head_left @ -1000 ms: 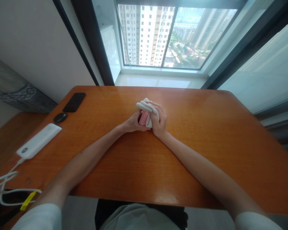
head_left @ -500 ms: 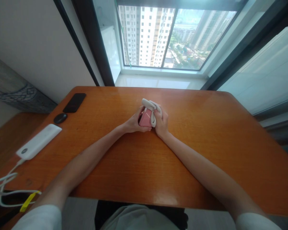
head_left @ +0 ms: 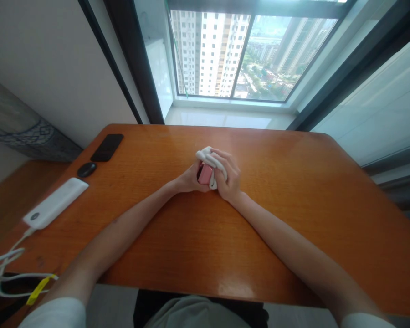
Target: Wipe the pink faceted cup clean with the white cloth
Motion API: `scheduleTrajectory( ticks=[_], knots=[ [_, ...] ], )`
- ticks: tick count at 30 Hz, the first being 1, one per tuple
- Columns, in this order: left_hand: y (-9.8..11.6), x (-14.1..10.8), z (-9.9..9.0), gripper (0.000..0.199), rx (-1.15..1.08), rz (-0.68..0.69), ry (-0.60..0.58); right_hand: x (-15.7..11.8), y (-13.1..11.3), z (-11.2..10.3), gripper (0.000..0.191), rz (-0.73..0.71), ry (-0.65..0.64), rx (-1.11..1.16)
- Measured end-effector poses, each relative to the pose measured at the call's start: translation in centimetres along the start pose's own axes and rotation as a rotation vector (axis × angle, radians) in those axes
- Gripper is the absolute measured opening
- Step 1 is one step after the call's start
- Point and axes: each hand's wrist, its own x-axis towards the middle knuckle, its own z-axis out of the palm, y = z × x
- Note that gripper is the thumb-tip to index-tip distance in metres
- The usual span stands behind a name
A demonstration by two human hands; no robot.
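Observation:
Near the middle of the brown table, my left hand (head_left: 190, 178) is closed around a small pink object (head_left: 205, 174) with a dark left side. A white cloth (head_left: 211, 158) lies over the top and right side of this object. My right hand (head_left: 228, 175) grips the cloth from the right and presses it against the pink object. The fingers of my right hand are slightly blurred, and the cloth hides part of the pink surface.
On the left of the wooden table (head_left: 177, 237) are a black phone (head_left: 107, 147), a black oval object (head_left: 86, 170) and a white power strip (head_left: 55, 203) with a white cable (head_left: 10, 257). A window (head_left: 225, 54) is beyond the far edge.
The cloth has slid over the pink object and now hangs lower on its right side. My right hand has shifted slightly, its fingers reaching further over the cloth. The pink object has turned a little.

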Motion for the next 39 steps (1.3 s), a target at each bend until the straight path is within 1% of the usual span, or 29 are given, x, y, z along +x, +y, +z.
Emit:
scheduleTrajectory(
  ticks=[2, 3, 4, 5, 8, 9, 10, 11, 14, 15, 16, 17, 18, 20, 21, 22, 23, 24, 27, 28, 29, 30, 33, 34, 35, 36, 38, 39],
  knots=[
    [-0.3, 0.1, -0.2, 0.094, 0.006, 0.006, -0.026, -0.1, -0.3, -0.1, 0.041, -0.227, -0.098, -0.056],
    [-0.3, 0.1, -0.2, 0.089, 0.01, 0.003, -0.031, -0.1, -0.4, -0.1, 0.042, -0.297, -0.124, -0.07],
    [-0.3, 0.1, -0.2, 0.088, 0.012, 0.0, -0.03, -0.1, -0.4, -0.1, 0.041, -0.316, -0.131, -0.074],
    [-0.2, 0.1, -0.2, 0.091, 0.014, -0.002, -0.022, -0.1, -0.4, -0.1, 0.041, -0.279, -0.112, -0.068],
    [0.0, 0.0, 0.1, 0.114, 0.015, -0.003, 0.015, 0.0, -0.1, -0.2, 0.042, 0.003, 0.018, -0.012],
    [0.0, 0.0, 0.1, 0.12, 0.011, -0.005, 0.026, 0.0, -0.1, -0.2, 0.043, 0.074, 0.046, 0.001],
    [0.0, -0.1, 0.2, 0.121, 0.008, -0.01, 0.03, 0.0, -0.1, -0.3, 0.044, 0.094, 0.054, 0.004],
    [-0.1, -0.1, 0.2, 0.118, 0.007, -0.02, 0.019, 0.0, -0.1, -0.3, 0.043, 0.059, 0.037, -0.007],
    [-0.3, -0.2, 0.0, 0.091, 0.02, -0.052, -0.05, -0.1, -0.3, -0.4, 0.042, -0.232, -0.1, -0.068],
    [-0.4, -0.2, 0.0, 0.083, 0.025, -0.058, -0.067, -0.1, -0.2, -0.4, 0.041, -0.296, -0.134, -0.082],
    [-0.3, -0.2, 0.0, 0.08, 0.028, -0.059, -0.07, -0.1, -0.2, -0.3, 0.04, -0.308, -0.146, -0.088],
    [-0.2, -0.2, 0.0, 0.081, 0.03, -0.058, -0.06, -0.1, -0.1, -0.3, 0.04, -0.265, -0.128, -0.083],
    [-0.1, -0.2, 0.0, 0.088, 0.03, -0.054, -0.043, -0.1, 0.0, -0.2, 0.04, -0.177, -0.085, -0.068],
    [0.1, -0.2, 0.1, 0.108, 0.024, -0.038, -0.005, -0.1, 0.2, -0.2, 0.042, 0.035, 0.026, -0.018],
    [0.1, -0.1, 0.1, 0.115, 0.019, -0.029, 0.012, -0.1, 0.2, -0.2, 0.043, 0.104, 0.064, 0.002],
    [0.1, -0.1, 0.1, 0.119, 0.014, -0.024, 0.018, -0.1, 0.2, -0.2, 0.043, 0.127, 0.075, 0.008],
    [-0.1, -0.1, 0.1, 0.118, 0.01, -0.024, 0.008, -0.2, 0.2, -0.2, 0.043, 0.098, 0.053, -0.004],
    [-0.2, -0.1, 0.0, 0.113, 0.008, -0.031, -0.009, -0.3, 0.1, -0.3, 0.042, 0.022, 0.002, -0.029],
    [-0.6, -0.2, -0.2, 0.093, 0.012, -0.062, -0.056, -0.5, -0.1, -0.3, 0.04, -0.268, -0.179, -0.091],
    [-0.7, -0.1, -0.3, 0.091, 0.014, -0.067, -0.057, -0.5, -0.1, -0.3, 0.039, -0.308, -0.199, -0.092],
    [-0.6, -0.1, -0.3, 0.093, 0.016, -0.069, -0.048, -0.5, -0.1, -0.3, 0.039, -0.299, -0.186, -0.084],
    [-0.4, -0.1, -0.3, 0.099, 0.018, -0.071, -0.036, -0.4, 0.0, -0.3, 0.04, -0.236, -0.145, -0.071],
    [0.5, -0.1, -0.2, 0.119, 0.017, -0.078, -0.002, -0.2, 0.1, -0.4, 0.044, 0.041, 0.036, -0.031],
    [0.7, -0.1, -0.1, 0.121, 0.017, -0.087, 0.006, -0.2, 0.1, -0.4, 0.045, 0.075, 0.06, -0.031],
    [1.0, -0.2, 0.0, 0.119, 0.017, -0.1, 0.012, -0.2, 0.1, -0.5, 0.045, 0.049, 0.046, -0.041],
    [1.2, -0.3, 0.0, 0.113, 0.019, -0.116, 0.015, -0.3, 0.0, -0.5, 0.044, -0.034, -0.013, -0.06],
    [1.3, -0.4, 0.1, 0.093, 0.03, -0.154, 0.03, -0.4, -0.1, -0.4, 0.042, -0.27, -0.191, -0.098],
    [1.3, -0.5, 0.1, 0.084, 0.035, -0.164, 0.041, -0.4, -0.2, -0.4, 0.041, -0.363, -0.263, -0.113]
  ],
)
